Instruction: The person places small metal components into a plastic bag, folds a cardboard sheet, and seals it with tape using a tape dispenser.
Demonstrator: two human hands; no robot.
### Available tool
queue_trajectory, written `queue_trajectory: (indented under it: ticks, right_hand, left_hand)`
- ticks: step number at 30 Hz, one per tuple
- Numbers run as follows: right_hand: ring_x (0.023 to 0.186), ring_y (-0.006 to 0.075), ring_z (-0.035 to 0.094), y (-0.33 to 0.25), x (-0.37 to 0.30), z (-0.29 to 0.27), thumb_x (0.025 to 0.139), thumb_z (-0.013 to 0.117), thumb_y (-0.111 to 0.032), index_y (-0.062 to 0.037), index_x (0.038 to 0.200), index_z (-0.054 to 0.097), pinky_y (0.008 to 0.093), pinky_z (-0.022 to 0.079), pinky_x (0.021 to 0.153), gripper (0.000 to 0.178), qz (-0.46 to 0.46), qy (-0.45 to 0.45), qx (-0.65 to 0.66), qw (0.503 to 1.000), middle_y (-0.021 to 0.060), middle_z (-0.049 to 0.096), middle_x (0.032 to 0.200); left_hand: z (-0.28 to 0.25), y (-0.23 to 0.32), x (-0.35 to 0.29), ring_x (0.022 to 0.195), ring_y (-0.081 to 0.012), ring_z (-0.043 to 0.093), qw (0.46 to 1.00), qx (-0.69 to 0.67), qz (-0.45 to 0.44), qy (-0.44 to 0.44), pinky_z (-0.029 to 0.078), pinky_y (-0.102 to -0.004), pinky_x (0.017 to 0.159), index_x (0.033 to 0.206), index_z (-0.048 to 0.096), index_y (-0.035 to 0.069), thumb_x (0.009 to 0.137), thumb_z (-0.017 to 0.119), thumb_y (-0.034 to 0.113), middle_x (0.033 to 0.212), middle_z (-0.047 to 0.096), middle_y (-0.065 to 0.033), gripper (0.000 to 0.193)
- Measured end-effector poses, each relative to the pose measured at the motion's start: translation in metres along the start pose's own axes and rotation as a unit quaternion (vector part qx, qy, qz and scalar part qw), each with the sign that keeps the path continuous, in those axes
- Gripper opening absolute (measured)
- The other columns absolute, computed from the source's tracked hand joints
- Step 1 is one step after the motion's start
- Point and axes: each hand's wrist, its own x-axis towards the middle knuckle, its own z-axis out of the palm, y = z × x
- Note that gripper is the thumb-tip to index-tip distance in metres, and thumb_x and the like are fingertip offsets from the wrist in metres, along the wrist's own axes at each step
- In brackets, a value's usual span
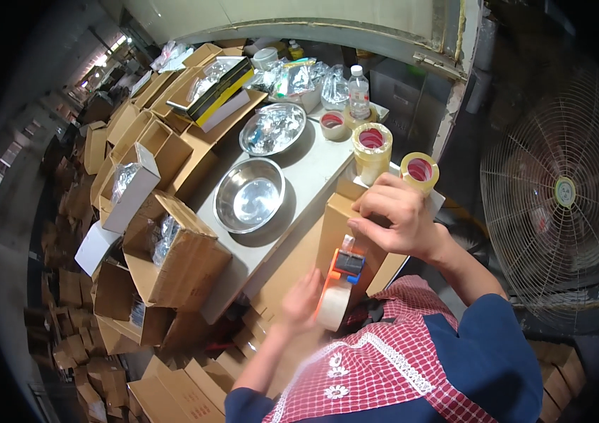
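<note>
**Taping a carton at a crowded packing table**

A large round wire-guard fan (pixel 557 194) fills the right side of the view, standing well apart from the work. To the left, a heap of open brown cartons (pixel 165 254) spreads down and away, several with clear plastic bags inside. Between them runs a pale grey table (pixel 313 173), its surface bent by the lens.

A tall brown cardboard box (pixel 338 225) stands at the near end of the table, just in front of the person's red-and-white checked apron (pixel 384 359). The right hand (pixel 394 215) lies across the top of this box, fingers curled down over its upper edge and pressing on it. The left hand (pixel 303 299) grips an orange tape dispenser (pixel 338 282) loaded with a pale tape roll; the dispenser's head lies against the box's near face, below the right hand.

Farther along the table sit two steel bowls, an empty one (pixel 250 194) and one behind it holding shiny packets (pixel 272 128). Two rolls of yellowish tape (pixel 372 151) stand just beyond the box, the nearer one (pixel 419 171) just beside the right hand's knuckles. A clear water bottle (pixel 359 92) stands behind them.
</note>
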Motion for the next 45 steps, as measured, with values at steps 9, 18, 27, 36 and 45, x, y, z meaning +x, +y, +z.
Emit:
queue_trajectory:
  ticks: [9, 18, 27, 36, 45]
  right_hand:
    - [0.071, 0.0259, 0.061, -0.028, 0.018, 0.012, 0.072, 0.076, -0.011, -0.0070, 0.076, 0.061, 0.0367, 0.050, 0.061, 0.016, -0.085, -0.004, -0.039, 0.996, 0.0072, 0.062, 0.073]
    - [0.087, 0.0303, 0.067, -0.045, -0.010, 0.008, 0.078, 0.074, -0.008, -0.0054, 0.114, 0.063, 0.0371, 0.054, 0.075, 0.037, 0.053, 0.037, 0.080, 0.995, 0.0132, 0.063, 0.105]
    - [0.082, 0.0258, 0.070, -0.048, -0.027, 0.038, 0.076, 0.079, -0.010, 0.0007, 0.109, 0.070, 0.0338, 0.056, 0.072, 0.036, 0.157, 0.049, 0.128, 0.978, 0.0151, 0.068, 0.096]
    - [0.071, 0.0270, 0.070, -0.044, -0.014, 0.053, 0.078, 0.075, -0.006, -0.0001, 0.100, 0.074, 0.0323, 0.055, 0.061, 0.023, 0.031, 0.097, 0.045, 0.994, 0.0153, 0.072, 0.091]
    - [0.103, 0.0367, 0.063, -0.105, 0.021, 0.016, 0.076, 0.068, -0.006, -0.0005, 0.092, 0.066, 0.0455, 0.048, 0.094, 0.017, -0.080, -0.047, -0.185, 0.978, 0.0164, 0.066, 0.107]
  left_hand:
    - [-0.014, -0.022, 0.140, 0.122, -0.0208, 0.056, 0.768, -0.614, -0.180, -0.040, 0.043, -0.0344, 0.105, 0.137, 0.050, -0.003, 0.087, 0.066, 0.029, 0.132, 0.058, -0.0133, 0.061]
    - [-0.012, -0.001, 0.161, 0.107, -0.0188, 0.064, 0.796, -0.584, -0.147, -0.061, 0.049, -0.0322, 0.096, 0.111, 0.065, -0.001, 0.083, 0.080, 0.017, 0.108, 0.068, -0.0103, 0.037]
    - [-0.026, 0.007, 0.152, 0.102, -0.0205, 0.063, 0.843, -0.536, -0.045, 0.003, 0.050, -0.0337, 0.091, 0.097, 0.065, -0.001, 0.090, 0.072, 0.016, 0.109, 0.066, -0.0163, 0.019]
    - [-0.032, -0.005, 0.143, 0.103, -0.0208, 0.064, 0.867, -0.494, -0.053, 0.028, 0.050, -0.0343, 0.092, 0.098, 0.066, 0.001, 0.091, 0.071, 0.021, 0.110, 0.068, -0.0167, 0.022]
    - [-0.013, -0.008, 0.154, 0.102, -0.0171, 0.064, 0.796, -0.588, -0.145, -0.009, 0.049, -0.0327, 0.094, 0.097, 0.065, 0.002, 0.089, 0.075, 0.016, 0.105, 0.070, -0.0122, 0.018]
